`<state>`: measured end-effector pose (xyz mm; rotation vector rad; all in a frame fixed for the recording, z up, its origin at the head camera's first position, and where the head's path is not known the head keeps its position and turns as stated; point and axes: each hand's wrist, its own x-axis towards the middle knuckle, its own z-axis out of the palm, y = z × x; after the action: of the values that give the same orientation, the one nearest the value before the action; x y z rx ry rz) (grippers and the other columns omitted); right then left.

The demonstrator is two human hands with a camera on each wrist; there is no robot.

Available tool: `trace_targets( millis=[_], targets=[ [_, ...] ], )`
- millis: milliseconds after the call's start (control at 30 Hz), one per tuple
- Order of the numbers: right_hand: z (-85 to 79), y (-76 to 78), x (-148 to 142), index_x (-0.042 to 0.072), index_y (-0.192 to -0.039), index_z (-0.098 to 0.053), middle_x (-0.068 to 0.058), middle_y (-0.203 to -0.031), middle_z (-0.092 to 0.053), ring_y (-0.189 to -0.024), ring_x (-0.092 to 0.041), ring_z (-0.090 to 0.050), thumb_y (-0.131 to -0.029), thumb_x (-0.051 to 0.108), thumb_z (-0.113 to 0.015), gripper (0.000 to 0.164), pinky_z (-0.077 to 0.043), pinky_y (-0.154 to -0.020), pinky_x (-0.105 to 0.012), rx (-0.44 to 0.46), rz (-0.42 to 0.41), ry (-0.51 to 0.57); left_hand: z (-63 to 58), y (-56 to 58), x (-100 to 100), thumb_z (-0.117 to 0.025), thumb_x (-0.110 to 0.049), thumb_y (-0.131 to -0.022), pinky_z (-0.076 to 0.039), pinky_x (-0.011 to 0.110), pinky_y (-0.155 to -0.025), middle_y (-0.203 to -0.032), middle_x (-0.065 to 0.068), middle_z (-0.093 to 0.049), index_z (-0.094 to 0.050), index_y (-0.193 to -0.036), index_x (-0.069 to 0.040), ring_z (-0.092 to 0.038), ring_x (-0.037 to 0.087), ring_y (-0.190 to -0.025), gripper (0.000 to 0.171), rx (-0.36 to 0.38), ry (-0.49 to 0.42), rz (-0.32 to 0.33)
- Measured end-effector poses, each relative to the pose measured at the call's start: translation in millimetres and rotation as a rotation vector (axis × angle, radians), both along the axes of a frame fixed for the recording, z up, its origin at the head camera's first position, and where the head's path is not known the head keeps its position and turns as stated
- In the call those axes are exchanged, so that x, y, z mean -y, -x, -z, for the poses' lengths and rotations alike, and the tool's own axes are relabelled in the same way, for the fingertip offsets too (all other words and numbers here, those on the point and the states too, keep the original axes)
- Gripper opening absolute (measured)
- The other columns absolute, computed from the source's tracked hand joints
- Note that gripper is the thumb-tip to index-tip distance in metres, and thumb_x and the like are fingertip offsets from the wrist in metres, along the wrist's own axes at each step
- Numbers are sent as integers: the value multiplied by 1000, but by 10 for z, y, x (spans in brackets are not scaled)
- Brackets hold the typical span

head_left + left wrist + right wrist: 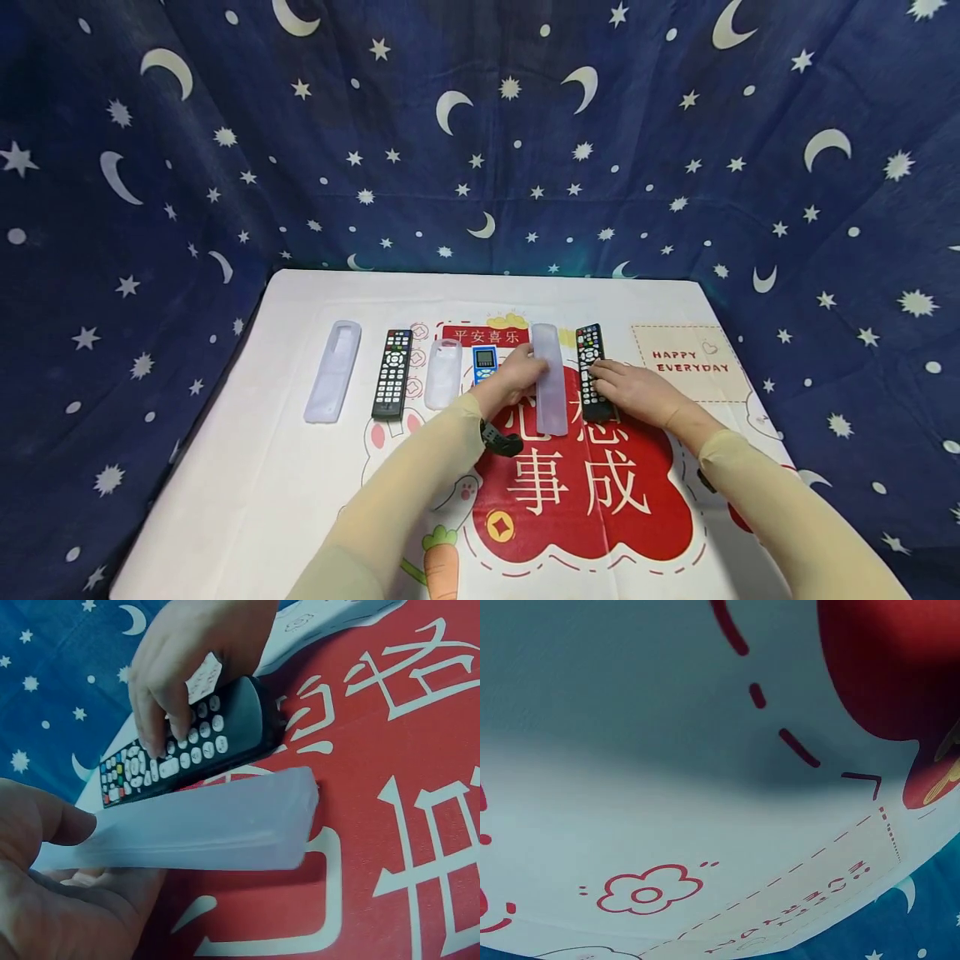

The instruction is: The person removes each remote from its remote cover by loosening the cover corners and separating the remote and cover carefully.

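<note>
My left hand [519,371] pinches a long translucent remote cover [551,383], thumb on one side and fingers beneath, as the left wrist view shows. Just to its right is a black remote control [592,408] with white buttons. The right hand [633,390] reaches over that remote from the right, its fingertips resting on the button face [166,742]. In the left wrist view the remote lies beside the cover [202,832], a little apart. The right wrist view shows neither the hand nor the remote.
Left of my hands lie another translucent cover [333,371], a second black remote [392,375], a short clear cover [444,375] and a blue-and-white remote [484,360], partly hidden by the left hand. A printed tablecloth [247,467] covers the table; a starry curtain [480,142] encloses it.
</note>
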<state>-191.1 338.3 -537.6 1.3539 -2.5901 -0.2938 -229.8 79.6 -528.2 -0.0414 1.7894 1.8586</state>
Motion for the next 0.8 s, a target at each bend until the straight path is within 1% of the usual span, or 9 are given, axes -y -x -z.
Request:
trace_targets(
  millis=[67,133,233,400,467,567,667,800],
  targets=[
    [10,8,-10,9,-119,-57,-13,-133,-62,-127,-30,-56,-75,9,-90,55,-55,-97,-43,-1,-5,9,18,-1,-18,-53,1,-97,-53,54,-97,-134,25,-52,-31,-156,3,-59,39,-119,63,-14,33,-6],
    [18,14,-22,9,-119,-57,-13,-133,-62,-127,-30,-56,-75,7,-89,54,-55,-97,-42,0,-7,19,33,0,-30,-54,2,-96,-54,52,-97,-135,24,-53,-34,-155,3,-59,38,-118,62,-53,87,-10],
    [37,14,-41,9,-117,-56,-15,-134,-62,-126,-32,-57,-76,3,-87,51,-55,-97,-43,3,-6,31,48,7,-31,-55,3,-94,-55,48,-96,-134,24,-54,-38,-153,4,-59,37,-118,61,-132,183,4],
    [67,8,-57,9,-111,-54,-17,-134,-60,-126,-34,-56,-81,-6,-77,40,-54,-98,-44,28,11,49,51,33,18,-57,6,-91,-57,45,-92,-135,26,-55,-39,-153,4,-60,36,-117,65,-269,309,49],
    [78,7,-60,9,-110,-54,-17,-135,-60,-127,-34,-55,-83,-7,-73,37,-54,-98,-45,40,25,51,51,40,49,-60,5,-90,-58,44,-91,-134,25,-57,-39,-153,3,-61,35,-115,66,-321,365,65],
    [87,1,-71,10,-111,-54,-17,-137,-59,-127,-34,-54,-84,-4,-74,37,-54,-97,-44,68,48,58,36,42,94,-65,1,-91,-58,44,-90,-131,25,-59,-40,-152,4,-63,34,-113,66,-381,439,82],
    [95,-11,-90,12,-113,-55,-17,-137,-58,-127,-34,-54,-85,-2,-74,36,-55,-96,-44,92,73,69,0,39,125,-65,0,-92,-58,44,-91,-126,25,-61,-43,-148,6,-64,33,-110,60,-408,473,103],
    [103,-29,-118,13,-110,-56,-17,-135,-60,-125,-33,-56,-87,-1,-71,31,-55,-96,-46,110,100,85,-116,29,160,-61,-3,-93,-54,44,-96,-125,23,-61,-43,-149,5,-61,30,-109,59,-404,484,136]
  ],
)
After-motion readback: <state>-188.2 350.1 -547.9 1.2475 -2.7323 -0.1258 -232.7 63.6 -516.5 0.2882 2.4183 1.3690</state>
